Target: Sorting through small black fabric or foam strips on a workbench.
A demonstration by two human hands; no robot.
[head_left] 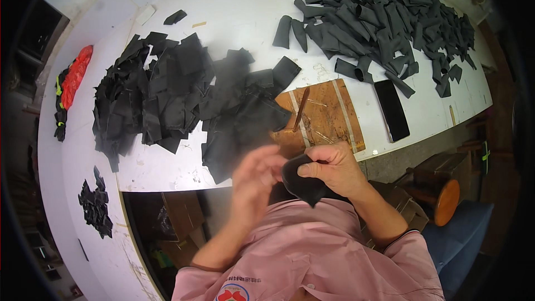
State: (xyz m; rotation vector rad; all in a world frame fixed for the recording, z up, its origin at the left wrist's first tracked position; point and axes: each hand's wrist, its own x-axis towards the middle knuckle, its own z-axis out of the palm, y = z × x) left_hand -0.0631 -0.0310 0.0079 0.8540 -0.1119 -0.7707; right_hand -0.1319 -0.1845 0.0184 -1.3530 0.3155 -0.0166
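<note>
Close in front of my body, my right hand (pixel 338 168) pinches a small black fabric piece (pixel 301 183) between thumb and fingers. Its edge is rounded on the left and its lower end comes to a point. My left hand (pixel 253 178) is at the left edge of this piece, smeared by motion, so its grip does not show. Just beyond my hands lies a worn wooden board (pixel 343 114) with pale strips across it. A slim brown stick (pixel 301 110) stands or leans on the board; I cannot tell which.
Flat black fabric pieces (pixel 173 89) lie heaped left of the board. Rolled dark tube-shaped pieces (pixel 368 17) fill the far right. A black phone (pixel 392 110) lies right of the board. A red bag (pixel 77 78) and a small black pile (pixel 96 203) are at left; a stool (pixel 446 203) stands lower right.
</note>
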